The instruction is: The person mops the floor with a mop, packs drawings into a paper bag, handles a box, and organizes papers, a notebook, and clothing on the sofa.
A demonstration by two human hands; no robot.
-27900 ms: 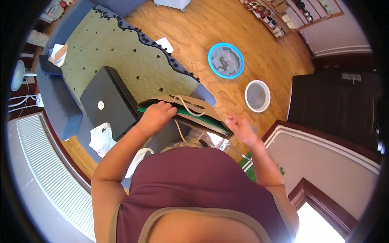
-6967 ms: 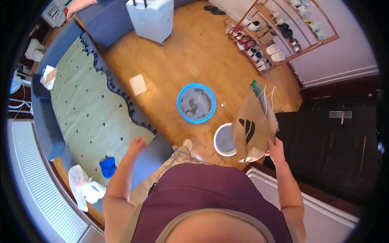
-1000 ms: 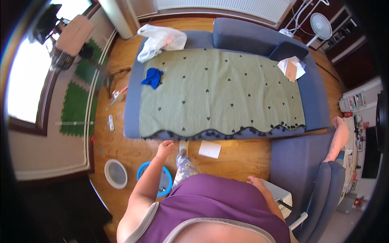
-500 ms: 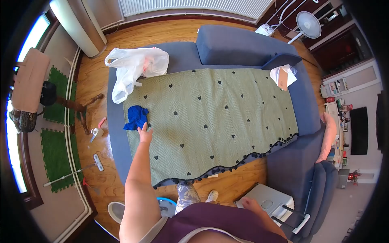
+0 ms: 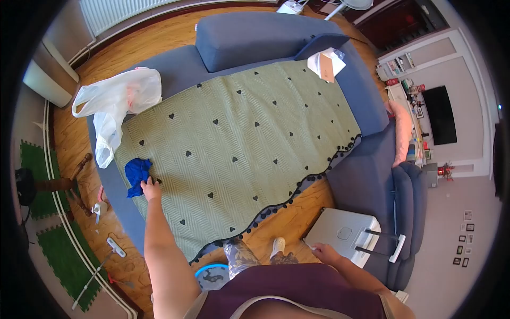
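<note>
My left hand [image 5: 152, 190] reaches to the lower right edge of a crumpled blue cloth [image 5: 137, 173], its fingers closing on the fabric. The cloth lies near the left end of a green cover with black hearts [image 5: 228, 138], spread over the blue-grey sofa [image 5: 234, 40]. Low in front of my body, my right hand [image 5: 326, 253] hangs with loosely parted fingers and nothing visible in it. It overlaps the near side of a silver suitcase [image 5: 340, 228] in the view; whether they touch is unclear.
A white plastic bag [image 5: 119, 101] rests on the sofa behind the cloth. Papers [image 5: 325, 65] lie at its far right. On the floor are a blue-rimmed basin [image 5: 213, 276] by my feet and a white-headed mop [image 5: 116, 248] at left. A wooden stand [image 5: 77, 183] stands beyond.
My view has turned and moved closer to the sofa. My left hand has reached from beside the sofa's front edge to the blue cloth and closed on it. My right hand still hangs low.
</note>
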